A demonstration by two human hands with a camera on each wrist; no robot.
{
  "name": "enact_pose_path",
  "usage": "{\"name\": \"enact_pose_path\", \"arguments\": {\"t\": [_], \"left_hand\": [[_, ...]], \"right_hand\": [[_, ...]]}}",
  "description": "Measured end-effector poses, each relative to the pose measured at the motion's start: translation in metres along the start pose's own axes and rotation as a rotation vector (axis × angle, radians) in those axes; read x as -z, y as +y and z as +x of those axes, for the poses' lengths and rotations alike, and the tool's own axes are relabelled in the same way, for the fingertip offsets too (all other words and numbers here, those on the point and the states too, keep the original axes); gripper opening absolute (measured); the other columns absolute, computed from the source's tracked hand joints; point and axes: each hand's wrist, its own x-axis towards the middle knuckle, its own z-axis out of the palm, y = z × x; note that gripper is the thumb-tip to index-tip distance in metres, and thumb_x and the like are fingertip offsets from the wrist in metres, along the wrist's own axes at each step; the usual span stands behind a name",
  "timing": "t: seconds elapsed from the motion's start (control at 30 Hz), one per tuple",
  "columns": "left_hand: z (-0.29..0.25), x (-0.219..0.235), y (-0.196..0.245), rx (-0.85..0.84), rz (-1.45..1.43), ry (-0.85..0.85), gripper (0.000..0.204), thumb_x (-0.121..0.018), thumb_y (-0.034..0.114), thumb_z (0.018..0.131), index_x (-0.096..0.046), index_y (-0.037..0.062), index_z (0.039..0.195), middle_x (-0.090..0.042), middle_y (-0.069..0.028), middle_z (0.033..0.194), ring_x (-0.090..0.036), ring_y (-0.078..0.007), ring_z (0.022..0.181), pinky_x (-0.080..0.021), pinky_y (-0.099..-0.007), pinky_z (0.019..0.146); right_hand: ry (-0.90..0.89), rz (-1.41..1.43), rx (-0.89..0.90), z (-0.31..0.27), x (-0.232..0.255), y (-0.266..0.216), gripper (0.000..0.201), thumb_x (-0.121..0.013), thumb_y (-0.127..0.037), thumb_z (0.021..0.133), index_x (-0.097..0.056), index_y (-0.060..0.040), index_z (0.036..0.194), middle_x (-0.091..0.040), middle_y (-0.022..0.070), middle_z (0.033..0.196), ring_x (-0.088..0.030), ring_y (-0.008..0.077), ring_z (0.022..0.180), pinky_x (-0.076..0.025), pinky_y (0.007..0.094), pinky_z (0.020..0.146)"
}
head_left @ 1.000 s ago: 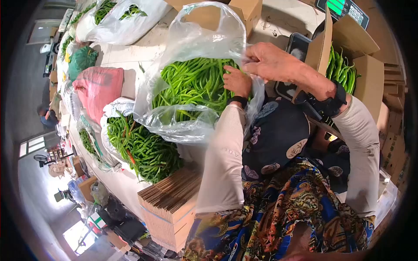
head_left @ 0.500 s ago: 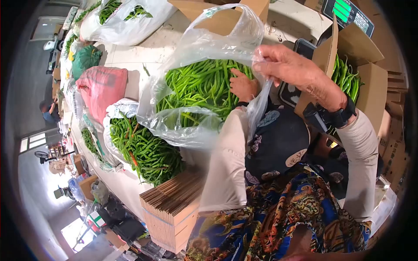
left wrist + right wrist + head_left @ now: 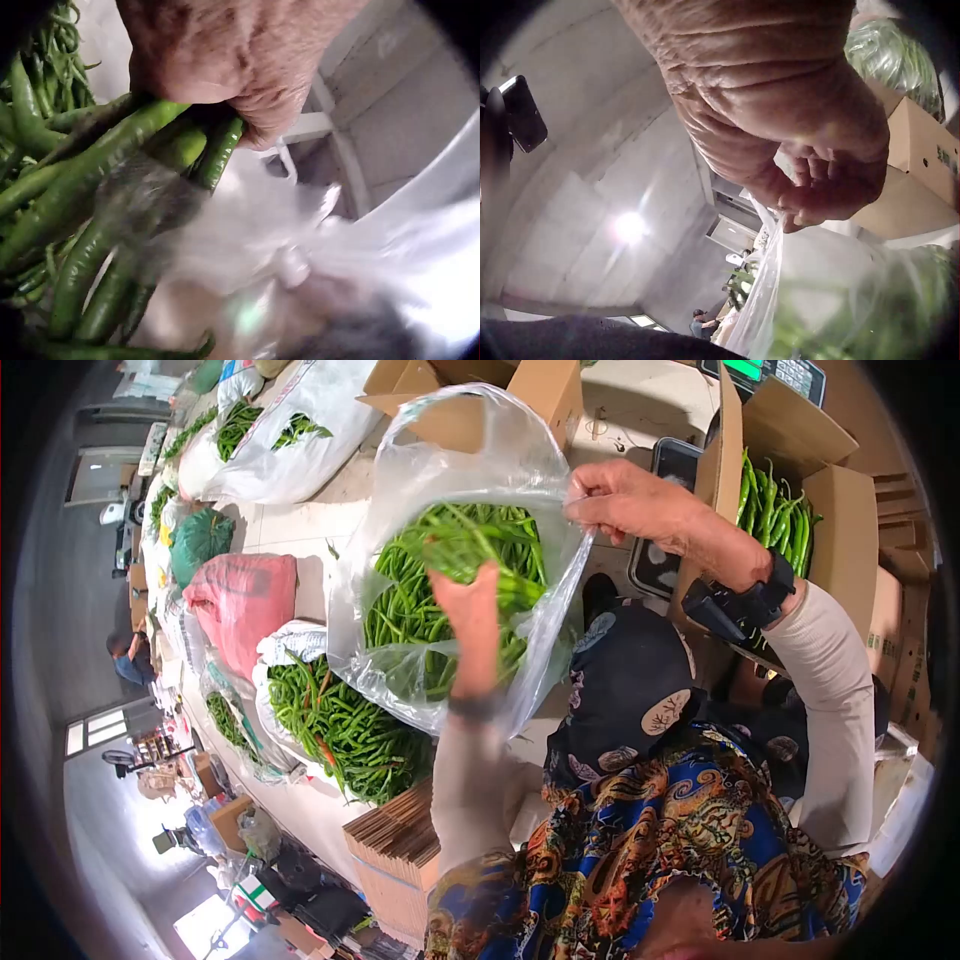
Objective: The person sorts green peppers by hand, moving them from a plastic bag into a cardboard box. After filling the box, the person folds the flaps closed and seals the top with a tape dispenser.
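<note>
A clear plastic bag [image 3: 345, 585] stands with its mouth spread, filled with long green chili peppers [image 3: 395, 625]. My left hand [image 3: 468, 610] is over the bag's mouth and grips a bunch of peppers, blurred in the head view. From the left wrist view, that hand [image 3: 225, 56] has its fingers curled round several pepper ends [image 3: 176, 146], and its fingertips are hidden. At the bag's right rim my right hand [image 3: 645, 510] pinches the plastic. In the right wrist view the pinched film [image 3: 769, 262] hangs from thumb and fingers of that hand [image 3: 802, 135].
An open cardboard box [image 3: 845, 525] holding peppers stands to the right, beside a black tray [image 3: 665, 475] and a scale [image 3: 795, 375]. Another box [image 3: 550, 405] is behind the bag. On the left lie a pepper heap [image 3: 345, 730], a pink sack [image 3: 245, 605] and stacked cardboard [image 3: 395, 865].
My left hand has moved left from the bag's right side and lifted a bunch of peppers. The right hand keeps its pinch on the bag's rim.
</note>
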Motion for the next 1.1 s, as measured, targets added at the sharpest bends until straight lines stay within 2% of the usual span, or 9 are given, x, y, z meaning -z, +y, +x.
{"name": "enact_pose_path", "arguments": {"t": [0.17, 0.33, 0.47, 0.63, 0.8, 0.9, 0.93, 1.03, 1.1], "left_hand": [[-0.002, 0.038, 0.079, 0.056, -0.422, 0.143, 0.061, -0.061, -0.005, 0.073, -0.042, -0.0022, 0.131, -0.056, -0.0122, 0.107, -0.058, -0.0204, 0.091, -0.051, -0.0341, 0.079], [0.035, 0.083, 0.120, -0.151, -0.476, -0.105, 0.048, -0.059, 0.006, 0.076, -0.045, -0.0013, 0.121, -0.056, -0.0131, 0.094, -0.059, -0.0232, 0.080, -0.054, -0.0369, 0.075], [0.050, 0.097, 0.158, -0.268, -0.435, -0.202, 0.054, -0.056, 0.002, 0.077, -0.039, -0.0007, 0.129, -0.057, -0.0153, 0.102, -0.060, -0.0257, 0.086, -0.053, -0.0393, 0.080], [0.056, 0.081, 0.209, -0.310, -0.498, -0.225, 0.056, -0.057, 0.003, 0.077, -0.040, -0.0016, 0.130, -0.056, -0.0161, 0.104, -0.058, -0.0260, 0.094, -0.050, -0.0406, 0.086], [0.047, 0.034, 0.267, -0.302, -0.668, -0.555, 0.055, -0.059, 0.012, 0.076, -0.043, -0.0051, 0.125, -0.054, -0.0159, 0.110, -0.054, -0.0256, 0.101, -0.044, -0.0411, 0.093], [0.033, -0.006, 0.288, -0.236, -0.808, -0.750, 0.051, -0.058, 0.015, 0.077, -0.046, -0.0061, 0.122, -0.056, -0.0168, 0.109, -0.055, -0.0265, 0.100, -0.046, -0.0404, 0.092], [0.027, -0.019, 0.291, -0.163, -0.802, -0.827, 0.049, -0.058, 0.017, 0.078, -0.048, -0.0064, 0.120, -0.057, -0.0171, 0.108, -0.056, -0.0269, 0.098, -0.046, -0.0404, 0.092], [0.010, -0.059, 0.292, 0.009, -0.737, -0.971, 0.045, -0.057, 0.021, 0.078, -0.053, -0.0066, 0.114, -0.060, -0.0154, 0.102, -0.058, -0.0256, 0.092, -0.048, -0.0390, 0.088], [-0.010, -0.090, 0.289, 0.127, -0.868, -1.113, 0.049, -0.058, 0.021, 0.077, -0.051, -0.0045, 0.118, -0.058, -0.0131, 0.100, -0.056, -0.0224, 0.087, -0.048, -0.0379, 0.084]], "right_hand": [[-0.008, 0.002, -0.013, 0.000, 0.000, 0.007, 0.012, -0.061, -0.016, 0.085, -0.059, -0.0045, 0.083, -0.057, 0.0020, 0.071, -0.050, 0.0076, 0.059, -0.040, 0.0227, 0.049], [0.089, -0.184, -0.026, -0.007, 0.000, 0.006, 0.017, -0.063, -0.018, 0.085, -0.060, -0.0024, 0.091, -0.060, 0.0043, 0.079, -0.056, 0.0116, 0.070, -0.047, 0.0254, 0.060], [0.371, -0.456, 0.376, -0.015, 0.013, 0.008, 0.025, -0.063, -0.020, 0.085, -0.060, 0.0015, 0.098, -0.064, 0.0104, 0.086, -0.061, 0.0184, 0.081, -0.049, 0.0319, 0.075], [0.240, -0.315, 0.420, -0.045, 0.028, -0.047, 0.028, -0.057, -0.025, 0.089, -0.060, 0.0005, 0.101, -0.067, 0.0126, 0.092, -0.062, 0.0182, 0.083, -0.048, 0.0321, 0.076], [0.253, -0.296, 0.824, -0.063, 0.013, -0.110, 0.042, -0.055, -0.027, 0.093, -0.051, -0.0030, 0.128, -0.061, 0.0098, 0.110, -0.055, 0.0154, 0.107, -0.042, 0.0272, 0.093], [0.226, -0.408, 1.011, -0.082, 0.024, -0.143, 0.041, -0.056, -0.025, 0.093, -0.053, 0.0004, 0.124, -0.063, 0.0108, 0.101, -0.058, 0.0145, 0.095, -0.046, 0.0271, 0.084], [0.251, -0.472, 0.856, -0.110, 0.027, -0.157, 0.035, -0.055, -0.023, 0.092, -0.056, 0.0041, 0.114, -0.064, 0.0090, 0.089, -0.058, 0.0135, 0.078, -0.047, 0.0282, 0.070], [0.401, -0.486, 0.819, -0.146, 0.050, -0.148, 0.034, -0.055, -0.027, 0.086, -0.064, 0.0049, 0.093, -0.066, 0.0174, 0.077, -0.064, 0.0290, 0.075, -0.048, 0.0378, 0.070], [0.462, -0.550, 0.678, -0.182, 0.069, -0.136, 0.031, -0.055, -0.025, 0.085, -0.063, 0.0050, 0.087, -0.066, 0.0169, 0.075, -0.064, 0.0274, 0.073, -0.048, 0.0369, 0.069]]}}
